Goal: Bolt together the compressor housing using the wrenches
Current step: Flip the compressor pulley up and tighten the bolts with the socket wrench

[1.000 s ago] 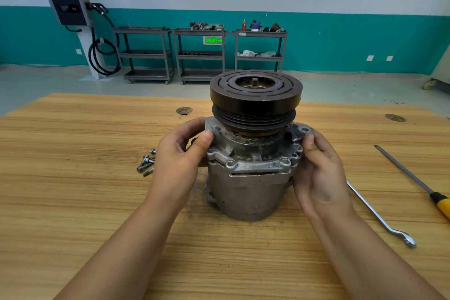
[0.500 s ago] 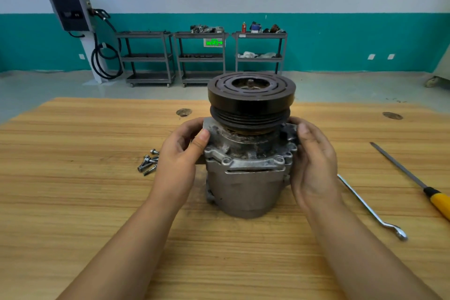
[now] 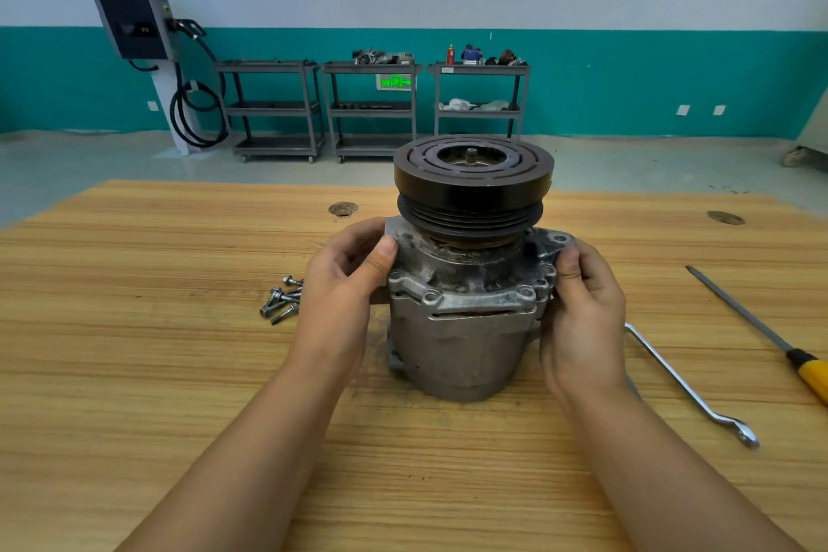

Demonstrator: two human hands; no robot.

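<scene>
Compressor housing (image 3: 461,341) on wooden table (image 3: 134,350), fingers (image 3: 354,238) of left hand (image 3: 340,287) and right hand (image 3: 582,309) around it, teal wall (image 3: 627,81) behind

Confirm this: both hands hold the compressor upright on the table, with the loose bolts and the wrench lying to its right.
Wrong on the bolts: the head view shows them lying to the left of the compressor, beside the left hand. The right hand grips it too, upright on the table, and the wrench lies to its right.
</scene>
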